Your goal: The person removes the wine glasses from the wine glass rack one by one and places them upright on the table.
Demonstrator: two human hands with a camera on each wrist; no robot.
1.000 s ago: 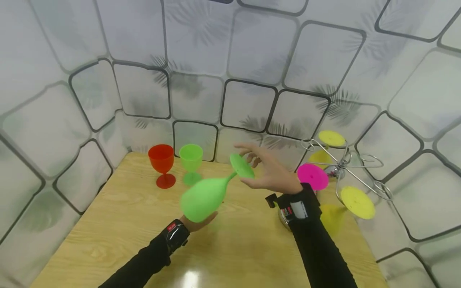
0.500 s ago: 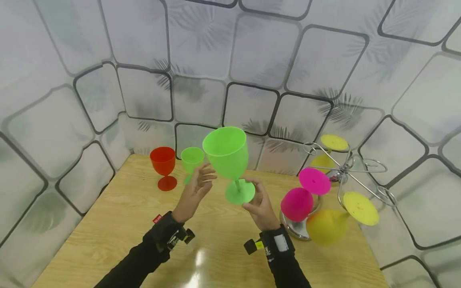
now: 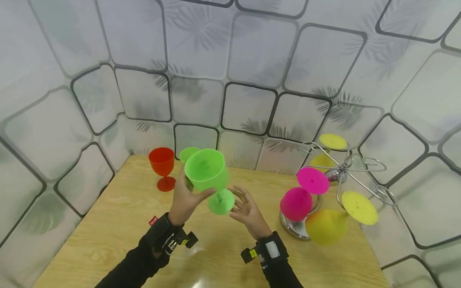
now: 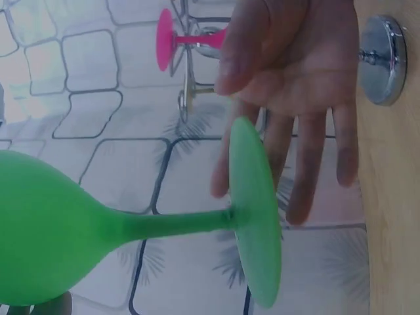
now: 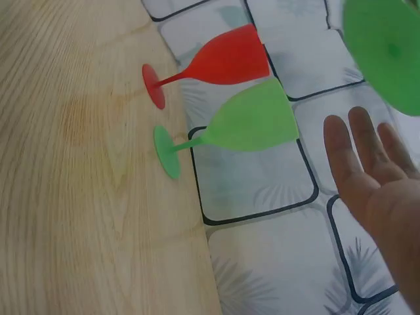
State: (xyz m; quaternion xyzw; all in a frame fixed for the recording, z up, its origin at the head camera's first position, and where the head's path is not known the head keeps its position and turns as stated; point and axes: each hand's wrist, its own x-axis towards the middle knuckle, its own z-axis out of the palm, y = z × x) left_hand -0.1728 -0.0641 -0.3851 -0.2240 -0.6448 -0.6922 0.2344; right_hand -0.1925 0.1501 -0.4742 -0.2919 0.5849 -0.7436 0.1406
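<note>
My left hand (image 3: 183, 203) grips a green plastic goblet (image 3: 206, 172) by its bowl, above the table. The goblet is tilted, with its mouth up toward the head camera and its round foot (image 4: 256, 216) toward the right. My right hand (image 3: 251, 214) is beside that foot, its fingers extended and holding nothing. The left wrist view shows the right palm (image 4: 295, 72) just beyond the foot; whether they touch I cannot tell. Behind the held goblet, a second green goblet (image 5: 252, 118) stands upright, partly hidden in the head view. A red goblet (image 3: 162, 162) stands to its left.
At the right, a metal rack (image 3: 342, 166) on a round chrome base (image 3: 295, 230) carries upside-down goblets, a pink one (image 3: 296, 204) and yellow ones (image 3: 325, 227). The wooden table (image 3: 119, 224) meets a patterned wall (image 3: 252, 108) at the back. A small red tag (image 3: 153, 220) shows near my left wrist.
The green goblet was turned from bowl-down to mouth-up, held at its foot by my right hand. Now my left hand has taken its bowl, my right hand has let go, and the goblet sits lower left.
</note>
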